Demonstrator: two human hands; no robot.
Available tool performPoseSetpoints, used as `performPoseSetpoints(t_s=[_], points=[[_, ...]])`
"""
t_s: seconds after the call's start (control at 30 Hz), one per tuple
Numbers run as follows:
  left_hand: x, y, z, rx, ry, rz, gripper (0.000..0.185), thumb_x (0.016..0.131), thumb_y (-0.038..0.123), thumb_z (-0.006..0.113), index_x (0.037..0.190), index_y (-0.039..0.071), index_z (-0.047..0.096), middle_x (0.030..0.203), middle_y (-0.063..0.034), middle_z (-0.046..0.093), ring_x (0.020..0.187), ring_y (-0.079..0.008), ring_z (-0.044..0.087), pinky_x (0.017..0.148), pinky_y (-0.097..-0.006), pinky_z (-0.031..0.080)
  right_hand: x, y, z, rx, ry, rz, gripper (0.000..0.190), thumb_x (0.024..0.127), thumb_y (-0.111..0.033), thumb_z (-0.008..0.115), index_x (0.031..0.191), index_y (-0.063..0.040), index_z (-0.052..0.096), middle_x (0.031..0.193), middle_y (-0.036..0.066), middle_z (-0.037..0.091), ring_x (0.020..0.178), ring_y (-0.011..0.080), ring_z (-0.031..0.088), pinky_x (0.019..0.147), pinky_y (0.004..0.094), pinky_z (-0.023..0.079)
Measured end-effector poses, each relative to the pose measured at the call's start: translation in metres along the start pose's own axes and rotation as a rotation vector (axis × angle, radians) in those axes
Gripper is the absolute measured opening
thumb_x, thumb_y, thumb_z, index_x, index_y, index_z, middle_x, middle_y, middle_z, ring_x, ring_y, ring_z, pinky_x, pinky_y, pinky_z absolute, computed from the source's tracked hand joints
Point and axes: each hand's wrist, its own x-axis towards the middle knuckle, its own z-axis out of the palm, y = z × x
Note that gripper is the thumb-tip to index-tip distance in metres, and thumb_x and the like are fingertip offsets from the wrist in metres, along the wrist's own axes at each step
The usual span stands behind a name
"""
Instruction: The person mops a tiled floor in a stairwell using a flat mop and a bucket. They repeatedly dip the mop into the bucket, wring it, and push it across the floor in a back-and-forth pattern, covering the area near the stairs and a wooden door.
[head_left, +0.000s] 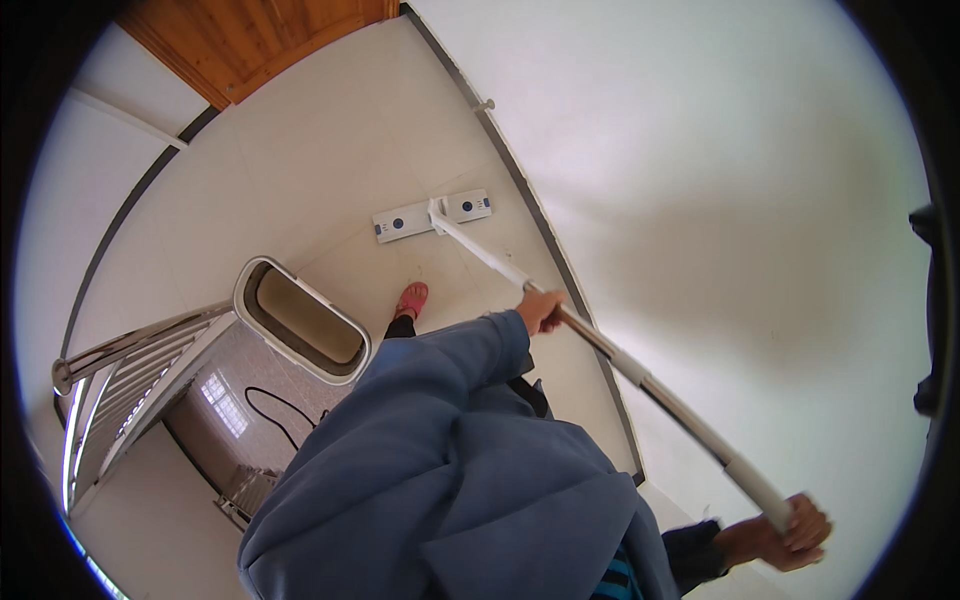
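A flat mop's long pole (690, 416), in white and shiny metal sections, slants across the view beside the wall. My left hand (540, 311) grips it partway along, close to where the white lower section begins. At the pole's upper end, my right hand (802, 534) is closed around the pale grip. The white rectangular mop head (412, 219), with two dark round spots on top, lies flat on the pale tiled floor (315, 180) in front of me. My left sleeve (465, 352) is blue.
An oval bucket (364, 346) with a brownish inside stands left, by the stair railing (150, 341). Beyond the railing a lower floor (217, 375) shows. A white wall (712, 187) with dark skirting runs along the right. A door stop (486, 105) juts out; a wooden door (285, 37) is ahead.
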Motion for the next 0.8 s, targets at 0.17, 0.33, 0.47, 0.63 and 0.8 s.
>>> performPoseSetpoints(t_s=[0.17,0.33,0.47,0.63,0.8], points=[[0.048,-0.079,-0.018,0.523,-0.132,-0.263,0.040,0.076,0.045,0.055,0.082,0.006,0.056,0.060,-0.0101,0.056,0.046,-0.0177,0.054,0.036,-0.0290,0.039,-0.134,-0.053,-0.105,-0.547,0.799,0.103,0.031,0.079,-0.030,0.041,0.056,-0.012,0.031,0.056,0.001,0.030,0.054,0.0146,0.036,0.055,0.0283,0.032],[0.118,-0.195,-0.075,1.381,-0.605,0.228,0.037,0.076,0.037,0.054,0.090,0.003,0.057,0.072,-0.0162,0.060,0.062,-0.0270,0.059,0.052,-0.0365,0.046,-0.274,-0.061,-0.168,-0.951,1.885,-0.410,0.029,0.081,-0.013,0.051,0.105,0.003,0.049,0.059,0.004,0.047,0.040,0.0108,0.042,0.034,0.0224,0.035],[0.147,-0.239,-0.082,2.045,-0.680,0.233,0.024,0.071,0.025,0.058,0.085,0.006,0.061,0.083,-0.0134,0.061,0.086,-0.0320,0.058,0.073,-0.0372,0.046,-0.295,-0.050,-0.127,-0.699,1.735,-0.251,0.023,0.081,-0.024,0.051,0.089,-0.002,0.048,0.058,0.003,0.047,0.042,0.0119,0.041,0.039,0.0255,0.037],[0.076,-0.170,-0.055,0.747,-0.050,-0.431,0.037,0.075,0.039,0.048,0.094,0.007,0.054,0.071,-0.0205,0.059,0.050,-0.0307,0.058,0.041,-0.0412,0.045,-0.225,-0.049,-0.086,-0.473,1.600,0.011,0.031,0.081,-0.034,0.048,0.062,-0.010,0.047,0.054,0.001,0.045,0.044,0.0131,0.041,0.048,0.0297,0.040],[0.033,-0.106,-0.009,0.635,0.082,-0.418,0.039,0.076,0.038,0.044,0.092,0.003,0.051,0.069,-0.0158,0.058,0.047,-0.0243,0.057,0.037,-0.0335,0.043,-0.174,-0.051,-0.104,-0.491,1.329,0.182,0.031,0.080,-0.023,0.046,0.052,-0.013,0.035,0.047,0.002,0.040,0.045,0.0138,0.040,0.050,0.0315,0.039]])
